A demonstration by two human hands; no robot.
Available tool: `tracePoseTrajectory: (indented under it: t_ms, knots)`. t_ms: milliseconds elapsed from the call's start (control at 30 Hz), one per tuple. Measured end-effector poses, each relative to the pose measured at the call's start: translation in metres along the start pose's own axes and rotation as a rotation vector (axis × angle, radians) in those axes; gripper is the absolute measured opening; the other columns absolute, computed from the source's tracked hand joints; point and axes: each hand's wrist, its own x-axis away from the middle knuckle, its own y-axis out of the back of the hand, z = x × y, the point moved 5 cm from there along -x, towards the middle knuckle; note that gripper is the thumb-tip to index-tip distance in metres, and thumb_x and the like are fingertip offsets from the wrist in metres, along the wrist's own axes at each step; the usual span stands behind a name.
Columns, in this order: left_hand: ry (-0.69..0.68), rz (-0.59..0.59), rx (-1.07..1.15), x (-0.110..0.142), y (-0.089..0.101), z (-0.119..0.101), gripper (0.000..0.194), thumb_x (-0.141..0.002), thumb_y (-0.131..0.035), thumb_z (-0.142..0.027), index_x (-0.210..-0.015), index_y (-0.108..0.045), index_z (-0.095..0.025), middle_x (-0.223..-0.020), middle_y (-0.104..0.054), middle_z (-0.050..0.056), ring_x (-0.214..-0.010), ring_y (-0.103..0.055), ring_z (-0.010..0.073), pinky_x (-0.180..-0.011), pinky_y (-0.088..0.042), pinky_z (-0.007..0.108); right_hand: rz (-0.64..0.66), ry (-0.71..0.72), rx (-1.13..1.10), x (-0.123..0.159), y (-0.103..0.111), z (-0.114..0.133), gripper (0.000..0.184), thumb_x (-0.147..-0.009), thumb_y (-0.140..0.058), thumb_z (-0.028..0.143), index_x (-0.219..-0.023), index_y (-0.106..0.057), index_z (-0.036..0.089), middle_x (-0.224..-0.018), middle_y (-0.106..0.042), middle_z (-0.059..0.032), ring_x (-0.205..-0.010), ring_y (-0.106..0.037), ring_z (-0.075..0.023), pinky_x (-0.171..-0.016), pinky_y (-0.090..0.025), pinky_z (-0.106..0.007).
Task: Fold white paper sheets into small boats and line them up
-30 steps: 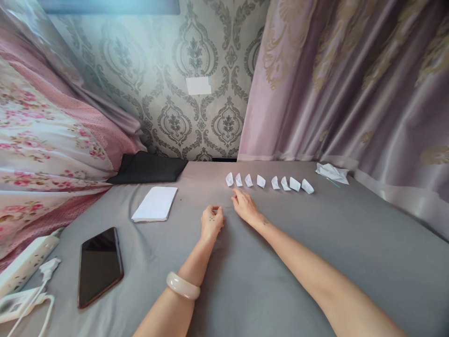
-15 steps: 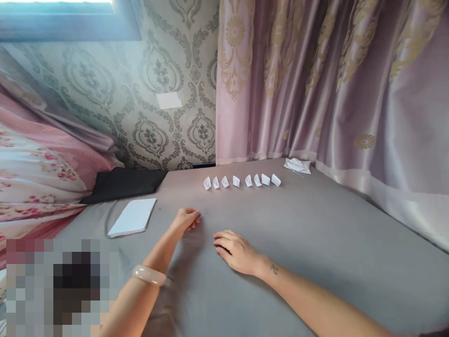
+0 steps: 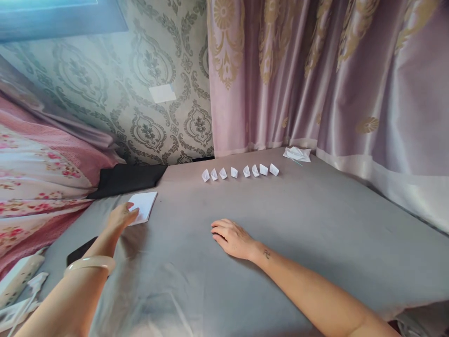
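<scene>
My left hand (image 3: 122, 216) is over the near left side of a stack of white paper (image 3: 147, 206), thumb and forefinger apart; its other fingers are partly hidden. I cannot tell whether the fingertips touch the top sheet. My right hand (image 3: 233, 238) lies palm down on the grey cloth (image 3: 280, 220), its fingers stretched out and holding nothing. Beyond it stands a row of several small folded white paper pieces (image 3: 234, 172), with a gap near the row's middle. A white bangle (image 3: 89, 264) is on my left wrist.
Folded black cloth (image 3: 129, 179) lies behind the paper stack. A dark flat object (image 3: 81, 250) is partly under my left forearm. Power strips (image 3: 21, 276) with a white plug (image 3: 38, 281) sit at the lower left. Crumpled white paper (image 3: 297, 154) lies by the curtain (image 3: 266, 107).
My left hand has moved left from the middle of the cloth to the paper stack, its fingers spreading from a pinch. The right hand stays resting. The view has shifted slightly.
</scene>
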Motion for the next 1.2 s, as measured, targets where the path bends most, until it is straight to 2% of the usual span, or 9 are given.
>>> tracePoseTrajectory:
  t_ms: [133,233,333,467,600,733,900,1000,1200]
  knots:
    - [-0.018,0.081,-0.008,0.009,-0.009,-0.002,0.032,-0.073,-0.055,-0.029,-0.099,-0.066,-0.013,-0.091,-0.070,0.014,-0.094,-0.064,0.0310,-0.075,-0.048,0.032,-0.007,0.018,-0.004,0.000,0.001,0.001,0.026,-0.093,-0.045,0.021,-0.104,-0.068,0.020,-0.117,-0.065,-0.0059,-0.111,-0.056,-0.0182,-0.097,-0.045,-0.034]
    - [-0.027,0.099,0.004,0.009,-0.012,0.002,0.031,-0.072,-0.055,-0.028,-0.098,-0.067,-0.017,-0.090,-0.071,0.010,-0.096,-0.063,0.0291,-0.077,-0.047,0.031,-0.014,0.004,-0.015,0.000,0.002,0.000,0.026,-0.093,-0.045,0.021,-0.106,-0.068,0.021,-0.119,-0.064,-0.0064,-0.112,-0.056,-0.0185,-0.098,-0.045,-0.036]
    - [-0.019,0.116,0.023,0.001,-0.015,0.010,0.035,-0.072,-0.058,-0.029,-0.104,-0.067,-0.017,-0.100,-0.070,0.010,-0.098,-0.063,0.0255,-0.077,-0.046,0.027,0.003,-0.013,-0.030,-0.002,0.001,-0.002,0.027,-0.093,-0.045,0.022,-0.108,-0.067,0.022,-0.120,-0.064,-0.0067,-0.113,-0.056,-0.0195,-0.099,-0.044,-0.038]
    - [0.011,0.145,0.019,-0.009,-0.016,0.016,0.041,-0.072,-0.062,-0.038,-0.106,-0.066,-0.015,-0.103,-0.069,0.011,-0.098,-0.063,0.0256,-0.077,-0.046,0.027,0.018,-0.015,-0.048,-0.003,0.000,-0.003,0.029,-0.094,-0.043,0.023,-0.109,-0.066,0.024,-0.121,-0.063,-0.0060,-0.114,-0.055,-0.0198,-0.099,-0.044,-0.039]
    - [0.027,0.178,0.018,-0.018,-0.015,0.013,0.052,-0.067,-0.067,-0.048,-0.104,-0.065,-0.012,-0.103,-0.069,0.015,-0.096,-0.063,0.0281,-0.075,-0.046,0.028,0.034,-0.035,-0.043,-0.004,-0.002,-0.005,0.029,-0.094,-0.042,0.025,-0.110,-0.066,0.024,-0.123,-0.061,-0.0062,-0.116,-0.054,-0.0207,-0.100,-0.045,-0.040]
    - [0.046,0.167,0.026,-0.029,-0.014,0.009,0.061,-0.066,-0.065,-0.057,-0.105,-0.064,-0.011,-0.113,-0.067,0.018,-0.101,-0.062,0.0302,-0.076,-0.046,0.029,0.033,-0.037,-0.042,-0.004,-0.003,-0.006,0.030,-0.094,-0.041,0.026,-0.111,-0.066,0.025,-0.124,-0.061,-0.0061,-0.116,-0.054,-0.0212,-0.099,-0.045,-0.041]
    - [0.100,0.118,0.027,-0.040,-0.013,0.005,0.047,-0.074,-0.058,-0.054,-0.092,-0.069,-0.011,-0.102,-0.070,0.019,-0.102,-0.063,0.0333,-0.076,-0.047,0.033,0.019,-0.031,-0.034,-0.004,-0.004,-0.007,0.030,-0.093,-0.042,0.025,-0.110,-0.066,0.025,-0.123,-0.061,-0.0069,-0.115,-0.055,-0.0220,-0.099,-0.047,-0.042]
    - [0.101,0.085,0.030,-0.043,-0.012,-0.001,0.041,-0.074,-0.060,-0.047,-0.094,-0.068,-0.012,-0.104,-0.069,0.018,-0.104,-0.061,0.0333,-0.075,-0.047,0.031,0.008,-0.026,-0.026,-0.004,-0.003,-0.007,0.029,-0.093,-0.042,0.024,-0.110,-0.066,0.025,-0.122,-0.062,-0.0072,-0.115,-0.056,-0.0216,-0.098,-0.047,-0.041]
    - [0.111,0.158,0.036,-0.051,-0.018,-0.007,0.042,-0.070,-0.063,-0.048,-0.091,-0.069,-0.013,-0.094,-0.072,0.015,-0.085,-0.068,0.0287,-0.059,-0.045,0.027,0.018,-0.008,0.006,-0.005,0.000,-0.002,0.029,-0.093,-0.041,0.021,-0.110,-0.066,0.021,-0.121,-0.062,-0.0084,-0.114,-0.056,-0.0218,-0.097,-0.049,-0.040]
